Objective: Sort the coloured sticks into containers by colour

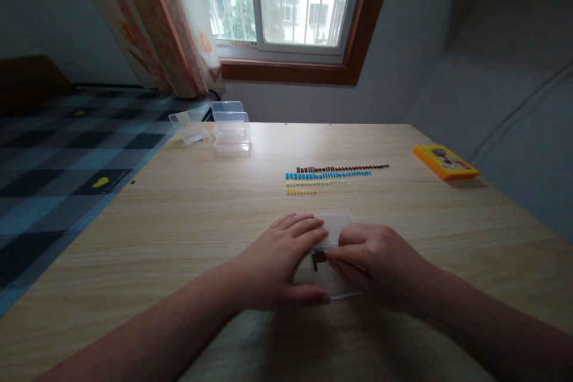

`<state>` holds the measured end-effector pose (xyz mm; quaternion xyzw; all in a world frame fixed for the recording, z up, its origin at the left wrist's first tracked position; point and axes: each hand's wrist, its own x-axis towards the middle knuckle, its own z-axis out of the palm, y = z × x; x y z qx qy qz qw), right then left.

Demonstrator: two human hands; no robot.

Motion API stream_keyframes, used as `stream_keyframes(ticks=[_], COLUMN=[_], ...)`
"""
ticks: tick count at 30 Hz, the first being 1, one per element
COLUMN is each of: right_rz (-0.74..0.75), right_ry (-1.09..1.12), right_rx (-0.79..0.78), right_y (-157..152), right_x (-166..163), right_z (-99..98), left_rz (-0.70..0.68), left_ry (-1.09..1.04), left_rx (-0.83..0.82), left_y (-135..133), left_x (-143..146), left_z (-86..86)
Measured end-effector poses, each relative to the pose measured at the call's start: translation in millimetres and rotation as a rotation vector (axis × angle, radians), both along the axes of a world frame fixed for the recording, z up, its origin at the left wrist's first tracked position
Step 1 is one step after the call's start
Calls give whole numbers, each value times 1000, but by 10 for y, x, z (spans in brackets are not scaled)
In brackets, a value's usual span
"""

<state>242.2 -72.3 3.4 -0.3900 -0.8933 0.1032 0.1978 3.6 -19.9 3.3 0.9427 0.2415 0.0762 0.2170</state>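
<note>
Clear plastic plate (335, 222) at the near middle of the wooden table (179, 215), left hand (282, 256) flat on it, fingers together, right hand (376, 262) curled, fingertips at a small brown piece (319, 259) (pinched or not, cannot tell), coloured bead rows (331, 178) just beyond, clear boxes (231, 130) far left, yellow box (445, 162) far right.

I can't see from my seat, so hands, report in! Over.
Left hand holds clear tray. Right hand fingertips at brown pieces on it. Bead rows beyond, apart; nothing blocking.
</note>
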Motion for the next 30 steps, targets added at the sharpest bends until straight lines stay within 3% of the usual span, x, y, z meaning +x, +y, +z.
stream_keyframes(ticks=[30], right_rz=[-37], right_ry=[-39], right_rx=[8], right_y=[-20], right_x=[-16], right_z=[-19], left_rz=[2], left_ry=[-28], left_rx=[-12], left_y=[5], left_x=[-6], left_z=[-18])
